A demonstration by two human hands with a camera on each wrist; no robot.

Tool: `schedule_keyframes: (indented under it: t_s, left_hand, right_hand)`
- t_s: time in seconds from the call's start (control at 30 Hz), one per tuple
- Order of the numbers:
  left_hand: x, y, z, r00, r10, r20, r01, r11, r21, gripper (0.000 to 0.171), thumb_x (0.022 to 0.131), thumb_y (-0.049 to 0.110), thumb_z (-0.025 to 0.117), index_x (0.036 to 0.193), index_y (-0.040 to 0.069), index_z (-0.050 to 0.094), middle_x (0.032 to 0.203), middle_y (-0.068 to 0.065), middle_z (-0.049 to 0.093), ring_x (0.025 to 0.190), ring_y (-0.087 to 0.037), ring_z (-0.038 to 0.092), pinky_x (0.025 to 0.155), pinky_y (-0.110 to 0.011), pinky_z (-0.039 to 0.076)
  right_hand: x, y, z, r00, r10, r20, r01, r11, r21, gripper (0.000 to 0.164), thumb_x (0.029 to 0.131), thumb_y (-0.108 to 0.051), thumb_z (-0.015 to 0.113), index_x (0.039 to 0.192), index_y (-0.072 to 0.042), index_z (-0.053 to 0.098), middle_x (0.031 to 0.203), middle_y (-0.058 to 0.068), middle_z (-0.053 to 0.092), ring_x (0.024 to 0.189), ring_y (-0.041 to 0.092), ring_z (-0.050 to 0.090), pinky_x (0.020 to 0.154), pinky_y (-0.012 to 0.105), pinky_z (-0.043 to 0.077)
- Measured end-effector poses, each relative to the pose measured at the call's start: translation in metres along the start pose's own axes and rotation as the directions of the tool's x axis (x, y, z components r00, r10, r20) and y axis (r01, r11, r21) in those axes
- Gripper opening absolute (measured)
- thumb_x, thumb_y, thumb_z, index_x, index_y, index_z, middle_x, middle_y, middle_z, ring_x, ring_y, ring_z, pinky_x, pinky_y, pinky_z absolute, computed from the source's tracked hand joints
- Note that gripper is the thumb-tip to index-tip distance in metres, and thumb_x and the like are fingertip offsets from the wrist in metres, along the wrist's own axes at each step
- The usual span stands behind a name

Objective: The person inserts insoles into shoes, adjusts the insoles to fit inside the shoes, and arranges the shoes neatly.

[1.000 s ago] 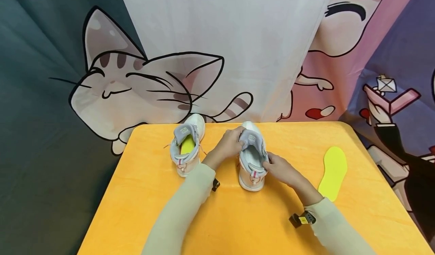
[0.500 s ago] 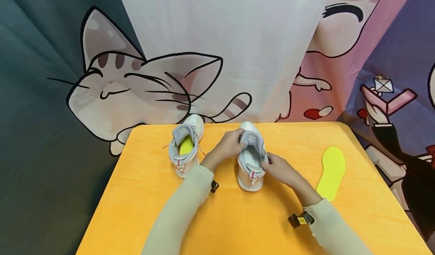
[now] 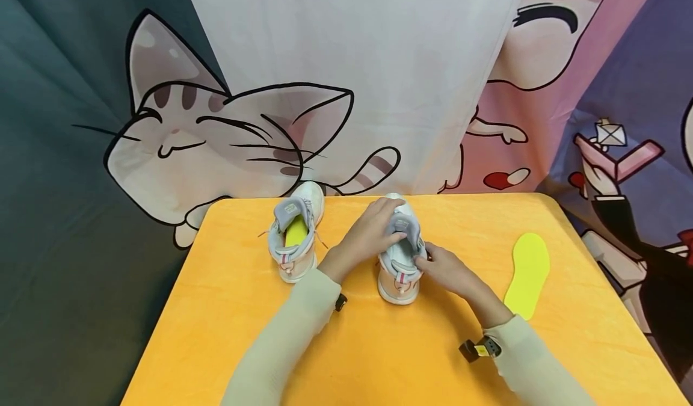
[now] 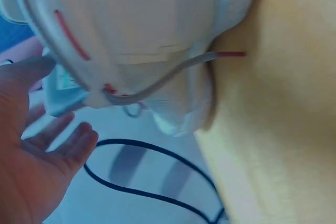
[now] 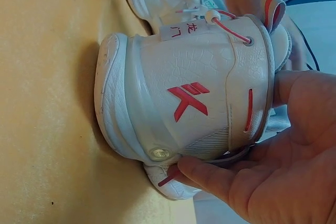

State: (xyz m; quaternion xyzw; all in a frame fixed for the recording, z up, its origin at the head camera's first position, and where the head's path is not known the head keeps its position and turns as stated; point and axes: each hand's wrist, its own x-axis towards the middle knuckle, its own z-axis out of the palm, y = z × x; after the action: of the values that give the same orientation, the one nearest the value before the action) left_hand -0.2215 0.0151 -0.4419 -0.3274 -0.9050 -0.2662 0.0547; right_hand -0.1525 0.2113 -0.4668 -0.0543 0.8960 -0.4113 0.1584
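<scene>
A white sneaker (image 3: 399, 295) with its grey tongue raised stands toe-away near the table's middle; its inside looks pale. My right hand (image 3: 448, 269) holds the right side of its collar. The right wrist view shows that thumb inside the collar and the fingers along the outer side, by a red logo (image 5: 188, 102). Over the sneaker's front is my left hand (image 3: 369, 228), fingers loosely spread and thumb reaching across the tongue. Seen from the left wrist, the thumb is right at the tongue (image 4: 65, 95) and the other fingers are apart from the shoe.
A matching sneaker (image 3: 296, 267), with a yellow-green insole (image 3: 296, 233) inside, stands to the left. A loose yellow-green insole (image 3: 527, 276) lies flat at the right on the yellow table (image 3: 379, 358). Behind the table hangs a printed cloth (image 3: 411, 63).
My left hand has let go of the tongue's left side and opened, moving slightly forward over the shoe. The right hand keeps its hold on the collar.
</scene>
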Motion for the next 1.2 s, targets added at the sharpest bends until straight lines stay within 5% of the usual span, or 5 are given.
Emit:
schedule_keyframes:
  t_s: [0.17,0.4,0.67,0.93,1.2]
  left_hand:
    - [0.019,0.010,-0.002,0.989,0.072,0.126,-0.080,0.995,0.062,0.069,0.082,0.042,0.074,0.140,0.018,0.046,0.137,-0.004,0.051,0.124,-0.019,0.045,0.103,-0.037,0.046]
    - [0.042,0.008,0.008,0.959,0.127,0.252,-0.136,0.991,0.015,0.025,0.090,0.040,0.064,0.106,0.021,0.061,0.103,0.005,0.057,0.097,-0.010,0.050,0.087,-0.028,0.048]
    - [0.053,0.001,0.018,0.983,0.053,0.176,-0.056,0.998,0.014,0.019,0.094,0.038,0.060,0.101,0.020,0.057,0.098,0.005,0.055,0.089,-0.011,0.050,0.077,-0.029,0.048]
    - [0.056,-0.004,0.024,0.985,-0.132,0.113,0.131,0.991,0.022,0.027,0.093,0.042,0.061,0.106,0.019,0.060,0.106,0.004,0.062,0.092,-0.013,0.055,0.079,-0.033,0.052]
    - [0.040,-0.005,0.019,0.989,-0.111,0.094,0.108,0.994,0.032,0.043,0.089,0.053,0.061,0.113,0.018,0.058,0.114,0.001,0.059,0.096,-0.014,0.055,0.079,-0.036,0.053]
  right_hand:
    - [0.000,0.000,-0.001,1.000,-0.002,0.007,0.001,1.000,0.006,0.046,0.097,-0.022,0.048,0.135,0.003,0.047,0.106,0.015,0.060,0.086,0.027,0.052,0.068,0.036,0.042]
    - [0.000,0.000,0.001,1.000,-0.013,0.006,0.013,0.999,0.036,0.048,0.096,-0.020,0.048,0.137,0.005,0.045,0.110,0.018,0.060,0.089,0.027,0.053,0.071,0.037,0.043]
    - [-0.003,-0.002,0.001,1.000,-0.002,-0.021,0.003,1.000,0.016,0.050,0.094,-0.017,0.048,0.137,0.008,0.043,0.107,0.018,0.060,0.090,0.028,0.054,0.074,0.037,0.045]
    - [-0.001,-0.006,-0.001,1.000,0.014,-0.002,-0.014,0.999,-0.028,0.052,0.094,-0.019,0.047,0.137,0.009,0.042,0.111,0.018,0.059,0.092,0.029,0.053,0.074,0.038,0.044]
    - [0.009,-0.012,-0.012,1.000,0.008,0.001,-0.008,0.990,-0.142,0.054,0.090,-0.025,0.054,0.132,0.008,0.046,0.113,0.022,0.062,0.087,0.028,0.055,0.070,0.039,0.048]
